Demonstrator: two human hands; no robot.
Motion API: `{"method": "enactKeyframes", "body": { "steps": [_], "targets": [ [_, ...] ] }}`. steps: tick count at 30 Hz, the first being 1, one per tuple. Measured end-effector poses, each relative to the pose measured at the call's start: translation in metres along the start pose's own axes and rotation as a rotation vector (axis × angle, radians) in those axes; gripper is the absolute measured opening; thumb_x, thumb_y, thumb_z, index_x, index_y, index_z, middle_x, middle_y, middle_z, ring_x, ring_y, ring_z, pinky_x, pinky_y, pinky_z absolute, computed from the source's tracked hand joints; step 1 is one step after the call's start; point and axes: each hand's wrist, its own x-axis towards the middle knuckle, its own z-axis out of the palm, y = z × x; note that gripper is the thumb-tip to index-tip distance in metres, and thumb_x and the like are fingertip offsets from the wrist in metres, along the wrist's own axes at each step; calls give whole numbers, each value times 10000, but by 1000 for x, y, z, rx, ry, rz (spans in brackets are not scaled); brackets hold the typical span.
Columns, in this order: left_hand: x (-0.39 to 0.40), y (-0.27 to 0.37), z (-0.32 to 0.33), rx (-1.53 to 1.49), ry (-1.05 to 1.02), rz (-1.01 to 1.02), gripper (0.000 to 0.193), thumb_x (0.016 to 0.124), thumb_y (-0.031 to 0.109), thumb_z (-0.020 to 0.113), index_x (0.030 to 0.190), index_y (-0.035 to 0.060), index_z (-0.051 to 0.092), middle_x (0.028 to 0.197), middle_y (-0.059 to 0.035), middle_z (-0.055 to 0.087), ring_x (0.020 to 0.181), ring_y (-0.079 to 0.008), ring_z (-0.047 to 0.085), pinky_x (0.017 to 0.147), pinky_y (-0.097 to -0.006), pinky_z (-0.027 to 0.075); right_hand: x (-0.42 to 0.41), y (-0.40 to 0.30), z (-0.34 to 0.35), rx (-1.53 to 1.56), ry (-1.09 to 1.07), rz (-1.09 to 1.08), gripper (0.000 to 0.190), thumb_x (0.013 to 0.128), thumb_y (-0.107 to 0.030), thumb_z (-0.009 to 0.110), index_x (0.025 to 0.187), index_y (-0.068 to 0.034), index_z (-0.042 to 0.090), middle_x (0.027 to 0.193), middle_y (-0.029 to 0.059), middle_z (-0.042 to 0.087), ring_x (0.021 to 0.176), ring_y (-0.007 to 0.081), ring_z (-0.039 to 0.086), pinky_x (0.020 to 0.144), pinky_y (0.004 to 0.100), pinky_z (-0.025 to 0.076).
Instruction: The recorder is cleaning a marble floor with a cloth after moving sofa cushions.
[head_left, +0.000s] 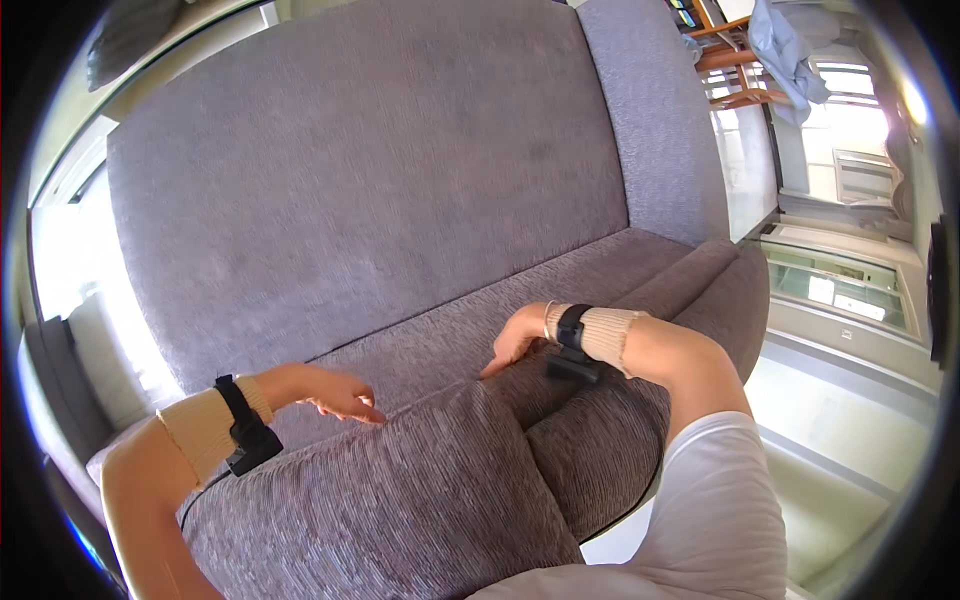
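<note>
A large sofa covered in grey ribbed fabric fills the middle of the view, its broad flat seat (375, 165) stretching away from me. A padded backrest or fabric flap (405, 495) curves along the near side, with a fold (540, 397) toward the right. My left hand (337, 394) hovers just over or touches the near padding's upper edge, fingers apart and nothing seen in them. Bent at the wrist, my right hand (521, 341) rests on the padding near the fold, its index finger pointing down at the fabric. Its other fingers are partly hidden, so a grip on the cloth is unclear.
At the sofa's far right end rises a padded arm (652, 112). Beyond it stand a wooden chair (739, 60) and a pale blue cloth (787, 56). Pale floor (817, 405) runs along the right. Both wrists carry strapped black devices (251, 442), the left one with a cable.
</note>
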Motion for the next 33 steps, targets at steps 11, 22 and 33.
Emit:
{"method": "enactKeyframes", "body": {
  "steps": [11,22,33],
  "targets": [
    [-170,7,44,-3,486,-197,662,812,624,497,1152,60,559,1102,-127,592,991,-260,556,819,-368,449,-140,-30,32,35,713,-509,519,863,-493,537,1123,-48,603,1034,99,652,1003,219,595,845,347,464],
    [-182,-46,147,-87,831,-265,1046,678,697,615,1352,-54,340,1385,-248,368,1281,-366,371,1044,-430,320,-115,-75,55,-133,867,-378,942,681,-756,555,1268,-23,483,1281,221,492,1236,337,440,1008,457,362],
    [-183,10,190,122,1239,-438,737,777,605,585,1181,-10,548,1131,-176,598,1067,-293,560,908,-404,427,-131,-82,89,-506,1188,-401,675,800,-509,625,1187,33,508,1123,233,567,1104,334,540,918,387,439]
  ]
}}
